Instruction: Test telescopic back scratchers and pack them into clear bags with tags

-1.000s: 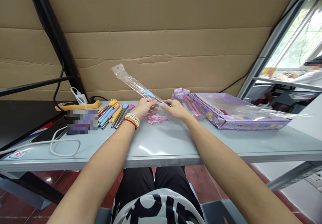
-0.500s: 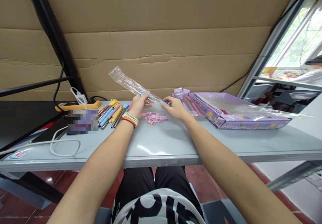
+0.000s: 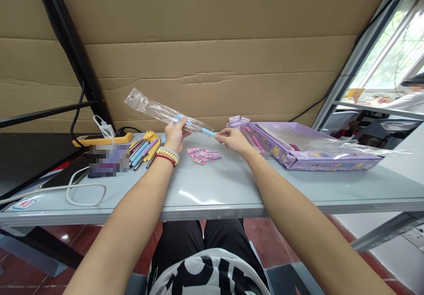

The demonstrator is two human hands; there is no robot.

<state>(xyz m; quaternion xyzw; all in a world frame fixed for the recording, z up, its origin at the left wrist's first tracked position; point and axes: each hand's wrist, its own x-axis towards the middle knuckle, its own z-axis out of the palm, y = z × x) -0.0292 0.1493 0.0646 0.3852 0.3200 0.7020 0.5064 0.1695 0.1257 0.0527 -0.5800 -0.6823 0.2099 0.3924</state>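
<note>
A long clear plastic sleeve slants up to the left above the grey table. My left hand, with bead bracelets on the wrist, is closed round the sleeve's lower part. Inside it lies a light blue stick-shaped tool whose end pokes out to the right. My right hand pinches that blue end. Below the hands, small pink sticker cards lie flat on the table.
A bunch of coloured stick tools lies left of my left hand. Further left are a yellow power strip, a white cable and a phone. A purple box with plastic wrap sits right. Cardboard lines the back. A person sits far right.
The sleeve has swung down and leftward with my left hand. My right hand has stayed on the blue end, which now shows further out of the sleeve.
</note>
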